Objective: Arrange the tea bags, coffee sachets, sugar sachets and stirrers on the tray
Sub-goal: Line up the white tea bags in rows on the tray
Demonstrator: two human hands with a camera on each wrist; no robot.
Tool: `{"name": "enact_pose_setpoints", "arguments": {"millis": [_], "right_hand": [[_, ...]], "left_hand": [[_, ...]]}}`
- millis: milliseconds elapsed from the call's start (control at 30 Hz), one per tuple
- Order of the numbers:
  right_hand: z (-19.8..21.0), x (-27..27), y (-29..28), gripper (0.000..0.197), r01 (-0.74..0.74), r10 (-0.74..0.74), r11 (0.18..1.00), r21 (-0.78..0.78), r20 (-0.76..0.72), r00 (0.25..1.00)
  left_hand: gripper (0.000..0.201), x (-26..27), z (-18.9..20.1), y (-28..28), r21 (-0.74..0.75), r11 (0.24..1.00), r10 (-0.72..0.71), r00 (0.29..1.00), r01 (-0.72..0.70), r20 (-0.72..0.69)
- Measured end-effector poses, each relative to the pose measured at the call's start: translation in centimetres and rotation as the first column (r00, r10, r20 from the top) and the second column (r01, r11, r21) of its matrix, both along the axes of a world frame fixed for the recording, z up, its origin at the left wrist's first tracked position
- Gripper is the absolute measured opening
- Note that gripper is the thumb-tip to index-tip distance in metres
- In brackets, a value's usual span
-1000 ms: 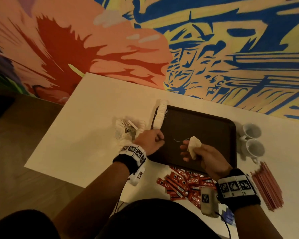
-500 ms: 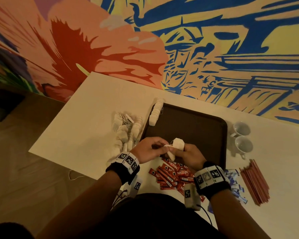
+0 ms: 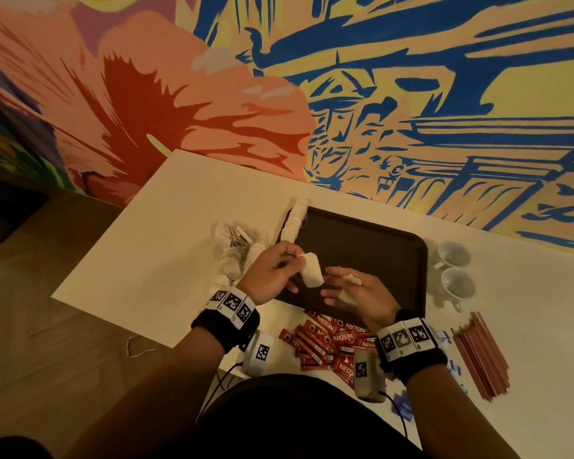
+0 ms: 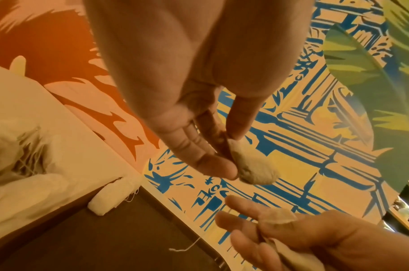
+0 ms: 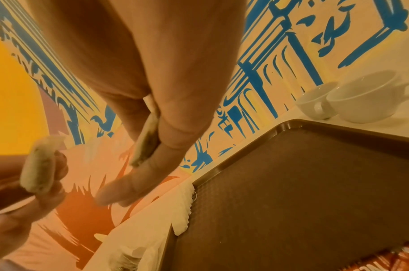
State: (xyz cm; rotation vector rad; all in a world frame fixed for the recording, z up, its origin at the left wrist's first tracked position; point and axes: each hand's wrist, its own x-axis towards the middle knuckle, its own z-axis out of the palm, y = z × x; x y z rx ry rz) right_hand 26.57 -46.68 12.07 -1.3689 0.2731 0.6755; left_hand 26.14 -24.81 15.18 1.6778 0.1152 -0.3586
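Head view: the hands have drawn apart since half a second ago, when they met at the tray's near-left corner. The left hand [image 3: 272, 273] now pinches one tea bag [image 3: 311, 274] by its top, thumb and fingers clamped on it, above the tray's [image 3: 378, 246] near edge. The right hand [image 3: 358, 293] lies palm up just beside it, a second tea bag [image 3: 351, 278] tucked between its nearly straight fingers.

A row of tea bags [image 3: 294, 220] lines the tray's left rim; a loose heap [image 3: 236, 246] lies on the worktop [image 3: 166, 233] left of it. Coffee sachets [image 3: 325, 342], stirrers [image 3: 478, 356] and two cups [image 3: 454, 270] sit off the tray.

The left wrist view alone shows a loose thread [image 4: 187, 247] dangling over the tray. The right wrist view shows the second bag [image 5: 145, 141] edge-on, wedged between two fingers.
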Motion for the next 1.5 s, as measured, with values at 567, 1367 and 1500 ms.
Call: {"name": "enact_pose_setpoints", "arguments": {"millis": [567, 1367, 1500], "right_hand": [[1.9, 1.9, 2.5, 0.020, -0.184, 0.246, 0.945, -0.271, 0.214, 0.945], [2.2, 3.0, 5.4, 0.026, -0.104, 0.116, 0.956, -0.273, 0.031, 0.993], [1.4, 2.4, 4.4, 0.031, 0.057, -0.073, 0.981, -0.184, -0.078, 0.994]], "left_hand": [[0.016, 1.7, 0.5, 1.2, -0.072, 0.997, -0.008, 0.998, 0.004, -0.055], [0.006, 7.3, -0.1, 6.6, 0.229, 0.963, -0.170, 0.981, 0.145, 0.093], [0.007, 10.6, -1.0, 8.1, 0.382, 0.924, -0.077, 0.986, 0.016, 0.145]]}}
